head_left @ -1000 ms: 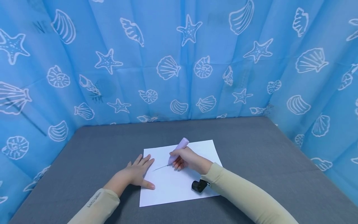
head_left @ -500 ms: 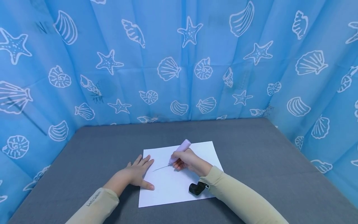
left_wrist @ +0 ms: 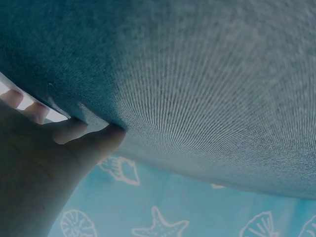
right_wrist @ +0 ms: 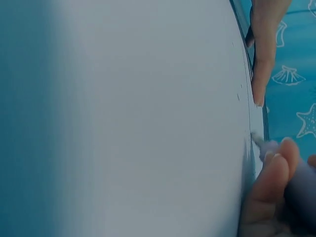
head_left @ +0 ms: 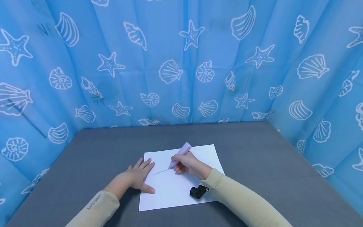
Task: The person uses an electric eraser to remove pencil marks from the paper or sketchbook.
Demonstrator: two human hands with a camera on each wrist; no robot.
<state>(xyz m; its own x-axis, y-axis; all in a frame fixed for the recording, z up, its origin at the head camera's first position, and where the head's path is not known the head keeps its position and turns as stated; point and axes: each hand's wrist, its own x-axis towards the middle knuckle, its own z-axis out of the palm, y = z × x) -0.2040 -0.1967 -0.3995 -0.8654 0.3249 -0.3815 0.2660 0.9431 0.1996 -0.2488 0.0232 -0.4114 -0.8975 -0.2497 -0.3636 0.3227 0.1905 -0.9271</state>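
Observation:
A white sheet of paper (head_left: 167, 195) lies on the grey table. My left hand (head_left: 136, 178) rests at its left edge, fingers spread, with thumb and some fingertips over the paper. My right hand (head_left: 188, 164) grips a thick lavender pen (head_left: 182, 149), its upper end leaning up and to the right. In the right wrist view the narrow tip of the pen (right_wrist: 256, 138) is at the paper, at the end of a thin dark line (right_wrist: 249, 103). From the head, this line runs leftward from the pen. The right fingers partly hide the pen's barrel.
A grey cloth covers the table (head_left: 241, 151). Behind it and at the sides hangs a blue curtain (head_left: 158, 94) printed with white shells and starfish. A black wrist camera (head_left: 197, 191) hangs below my right sleeve, over the paper.
The head view has shifted slightly. My right hand and the pen have tilted a little, the tip staying near the line's right end. My left hand has stayed in place on the paper.

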